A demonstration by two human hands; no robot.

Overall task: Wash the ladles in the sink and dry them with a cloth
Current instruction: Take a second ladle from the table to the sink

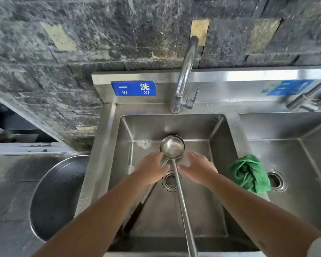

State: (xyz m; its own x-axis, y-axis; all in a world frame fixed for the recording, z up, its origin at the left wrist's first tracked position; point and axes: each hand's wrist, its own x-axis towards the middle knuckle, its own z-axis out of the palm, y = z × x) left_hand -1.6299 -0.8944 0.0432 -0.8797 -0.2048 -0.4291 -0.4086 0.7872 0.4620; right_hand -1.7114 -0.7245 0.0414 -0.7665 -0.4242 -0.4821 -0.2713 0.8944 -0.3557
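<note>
A long steel ladle (172,147) lies in the left sink basin (219,154), bowl toward the back, its handle running to the front edge. A second ladle's bowl rim peeks out behind it, and a dark handle (137,214) slants under my left forearm. My left hand (151,168) hovers with spread fingers just left of the ladle's neck. My right hand (198,166) is spread just right of it. Neither hand grips anything. A crumpled green cloth (249,173) rests on the divider between the two basins.
A tall curved faucet (183,75) stands behind the left basin; no water runs. A drain (171,180) sits mid-basin, foam (144,143) at the back left. A second basin (295,164) lies right, with another faucet (308,97). A large steel bowl (57,197) sits left.
</note>
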